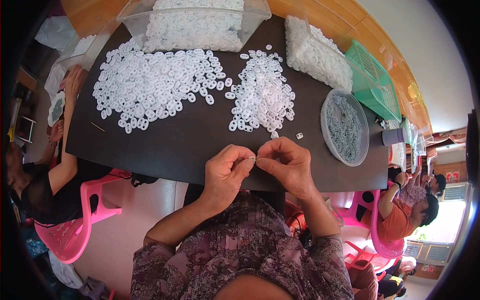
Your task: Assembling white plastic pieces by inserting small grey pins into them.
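Note:
Above the near edge of the dark table, my left hand [225, 172] is closed in a pinch on a small white plastic piece [252, 158], mostly covered by the fingertips. My right hand [287, 165] meets it there, thumb and forefinger pressed together; whatever they hold is too small and hidden to make out. Beyond my hands lie a large pile of white oval two-hole plastic pieces [155, 82] and a smaller pile of similar white pieces [265, 92]. To the right stands a round clear tub [367, 137] filled with small grey metallic-looking parts [344, 125].
Clear bins [257, 9] of white pieces stand at the back. A green basket [372, 82] and a grey cup [393, 136] sit at the right edge. A thin stick [98, 127] lies at left. People sit on both sides on pink chairs [87, 200].

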A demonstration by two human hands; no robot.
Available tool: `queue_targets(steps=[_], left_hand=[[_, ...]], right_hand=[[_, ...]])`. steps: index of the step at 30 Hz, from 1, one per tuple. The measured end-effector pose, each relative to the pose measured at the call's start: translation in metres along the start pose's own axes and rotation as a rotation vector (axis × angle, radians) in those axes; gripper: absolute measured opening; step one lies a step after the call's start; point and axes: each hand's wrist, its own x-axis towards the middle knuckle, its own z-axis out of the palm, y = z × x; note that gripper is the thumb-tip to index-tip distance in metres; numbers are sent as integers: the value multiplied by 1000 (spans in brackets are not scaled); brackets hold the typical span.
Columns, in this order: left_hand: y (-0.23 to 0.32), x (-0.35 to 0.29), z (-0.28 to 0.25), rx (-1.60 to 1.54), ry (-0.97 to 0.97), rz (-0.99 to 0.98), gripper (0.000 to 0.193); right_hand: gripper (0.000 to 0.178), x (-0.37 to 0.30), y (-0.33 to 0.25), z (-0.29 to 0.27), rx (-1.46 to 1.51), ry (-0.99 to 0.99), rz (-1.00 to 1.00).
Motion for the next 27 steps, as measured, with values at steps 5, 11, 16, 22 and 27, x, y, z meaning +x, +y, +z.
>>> queue_targets(steps=[5, 11, 16, 22, 27], left_hand=[[-2, -1, 5, 232, 61, 217, 5], [-7, -1, 4, 164, 89, 147, 6], [-4, 3, 1, -143, 86, -81, 8], [-3, 2, 0, -130, 81, -94, 11], [-2, 2, 3, -77, 92, -67, 9]], right_hand=[[14, 0, 3, 5, -27, 37, 11], [12, 3, 14, 7, 59, 55, 35], [12, 4, 10, 7, 150, 41, 11], [14, 0, 10, 10, 112, 50, 42], [7, 0, 12, 14, 28, 67, -29]])
